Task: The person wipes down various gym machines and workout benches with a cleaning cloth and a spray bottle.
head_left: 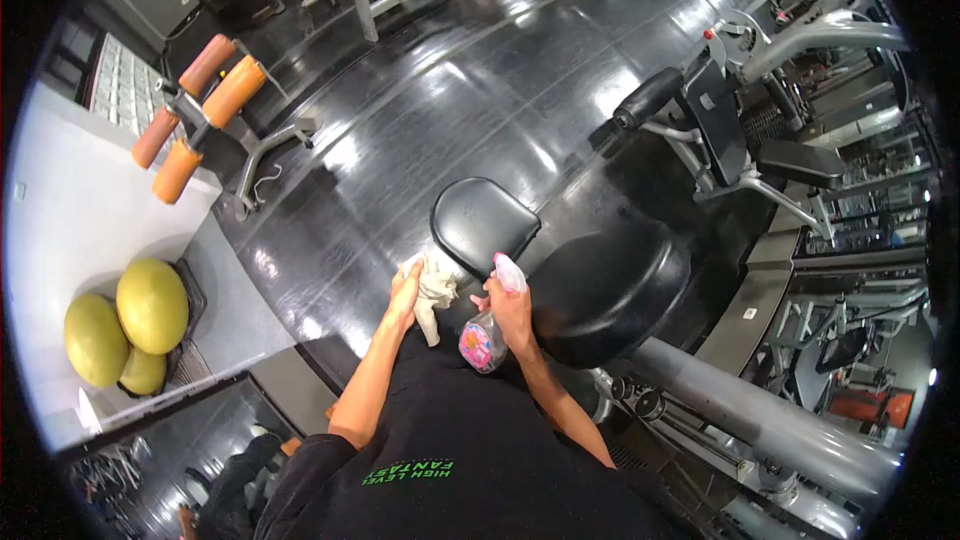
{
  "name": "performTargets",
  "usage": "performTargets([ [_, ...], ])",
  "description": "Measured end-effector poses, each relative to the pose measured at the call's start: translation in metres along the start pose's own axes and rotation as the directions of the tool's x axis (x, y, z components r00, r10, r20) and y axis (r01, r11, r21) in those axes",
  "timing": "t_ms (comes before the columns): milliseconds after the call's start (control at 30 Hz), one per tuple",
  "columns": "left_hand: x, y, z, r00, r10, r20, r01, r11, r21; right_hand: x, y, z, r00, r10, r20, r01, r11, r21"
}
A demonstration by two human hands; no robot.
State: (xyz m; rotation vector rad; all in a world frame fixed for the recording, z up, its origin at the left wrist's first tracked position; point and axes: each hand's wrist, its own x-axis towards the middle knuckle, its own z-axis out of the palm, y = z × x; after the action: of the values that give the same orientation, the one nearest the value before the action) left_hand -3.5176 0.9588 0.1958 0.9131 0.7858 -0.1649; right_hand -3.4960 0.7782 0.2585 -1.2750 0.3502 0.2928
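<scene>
Crumpled in my left hand (406, 292) is a pale cloth (433, 292), with one end hanging down. My right hand (510, 312) is wrapped around the neck of a clear spray bottle (482, 343) that has a pink and white trigger head and a colourful pink label. Both hands are in front of my body, a short way apart. Just beyond them lies a black padded seat (485, 222) with a glossy top. A larger black pad (610, 290) is to the right of the bottle.
A thick grey machine tube (740, 415) runs at lower right. Another machine with black pads (715, 120) stands at upper right. Orange foam rollers (234, 92) are at upper left, yellow exercise balls (152, 307) by the left wall. Black flooring (400, 130) stretches ahead.
</scene>
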Motion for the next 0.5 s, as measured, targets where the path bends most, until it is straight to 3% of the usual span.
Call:
performTargets([
  [133,0.055,0.003,-0.009,0.995,-0.074,0.070,0.071,0.996,0.050,0.018,-0.005,0.010,0.997,-0.008,-0.071,0.000,0.994,-0.109],
  [200,0.090,-0.008,-0.025,0.992,-0.074,0.104,0.049,0.972,0.231,0.028,-0.003,0.015,0.983,0.093,-0.155,-0.123,0.972,-0.201],
  [333,0.091,0.037,-0.013,0.965,-0.223,0.139,0.165,0.926,0.339,0.041,0.004,0.024,0.947,0.004,-0.320,-0.131,0.917,-0.377],
  [500,0.122,0.062,-0.016,0.929,-0.317,0.190,0.228,0.897,0.379,0.037,-0.011,0.039,0.874,-0.089,-0.478,-0.136,0.900,-0.415],
])
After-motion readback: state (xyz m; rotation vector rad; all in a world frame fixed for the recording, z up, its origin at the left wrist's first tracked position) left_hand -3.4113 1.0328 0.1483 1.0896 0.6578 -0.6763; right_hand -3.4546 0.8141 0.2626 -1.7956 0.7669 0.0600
